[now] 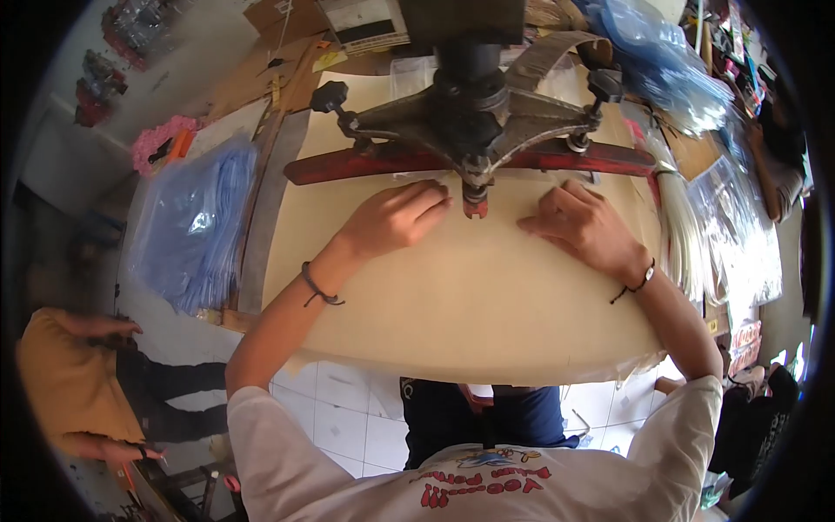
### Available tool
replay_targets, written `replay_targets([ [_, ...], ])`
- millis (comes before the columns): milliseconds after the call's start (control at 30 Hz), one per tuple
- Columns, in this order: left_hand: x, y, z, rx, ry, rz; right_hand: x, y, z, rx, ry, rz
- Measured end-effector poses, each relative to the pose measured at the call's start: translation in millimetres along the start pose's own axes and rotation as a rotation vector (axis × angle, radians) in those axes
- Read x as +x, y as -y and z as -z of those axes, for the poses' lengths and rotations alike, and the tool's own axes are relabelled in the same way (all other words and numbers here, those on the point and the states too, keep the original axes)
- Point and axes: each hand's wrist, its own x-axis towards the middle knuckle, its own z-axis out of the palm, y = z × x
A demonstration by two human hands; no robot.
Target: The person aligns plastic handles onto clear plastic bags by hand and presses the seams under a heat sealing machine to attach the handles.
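My left hand (pixel 402 217) rests on the tan work surface (pixel 470 296), its fingers closed and bent toward the red bar of a press. My right hand (pixel 581 219) is curled on the other side, with thumb and fingers drawn together. What either hand pinches, if anything, cannot be made out. Just in front of them, the long red bar (pixel 383 162) lies across the surface beneath the dark metal press head (pixel 474 122). A small red notched tip (pixel 475 209) juts out between my hands. Thin clear plastic (pixel 548 177) shows at the bar's near edge.
A stack of bluish clear plastic bags (pixel 196 226) lies at the left. More plastic (pixel 670 78) is piled at the back right, beside a bundle of pale strips (pixel 683 235). Black knobs (pixel 330 97) stick up from the press. Another person (pixel 78 383) stands at the lower left.
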Motion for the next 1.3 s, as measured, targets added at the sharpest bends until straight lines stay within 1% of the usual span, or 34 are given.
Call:
replay_targets([
  [33,0,0,-2,0.032,0.015,-0.002,-6,-5,-8,0.019,0.014,-0.012],
  [133,-3,0,-7,0.012,0.016,0.094,-7,-5,-4,-0.009,0.034,0.002],
  [233,-6,4,-11,-0.029,0.007,0.098,-4,-4,-3,-0.014,0.036,0.0],
  [333,-6,4,-12,-0.058,0.039,0.115,0,-3,-5,-0.006,0.036,-0.018],
  [433,-7,6,-15,-0.144,-0.029,0.15,2,0,-8,0.023,0.024,-0.048],
  [633,-7,4,-21,-0.169,-0.014,0.231,3,1,-12,0.068,0.03,-0.092],
  [733,-4,3,-17,-0.116,0.039,0.214,4,0,-11,0.071,0.04,-0.087],
  [833,-3,3,-14,-0.155,0.032,0.205,4,1,-10,0.069,0.036,-0.089],
  [933,0,1,-11,-0.091,0.017,0.146,5,1,-9,0.066,0.041,-0.091],
  [1033,-3,-1,-11,-0.046,0.076,0.159,4,1,-10,0.05,0.035,-0.087],
  [1133,-4,1,-17,-0.042,-0.057,0.134,3,-1,-11,0.042,0.034,-0.077],
  [1233,-6,2,-18,-0.021,-0.052,0.11,3,0,-12,0.043,0.037,-0.075],
  [1300,-7,0,-15,-0.048,-0.01,0.122,3,-1,-12,0.039,0.029,-0.07],
])
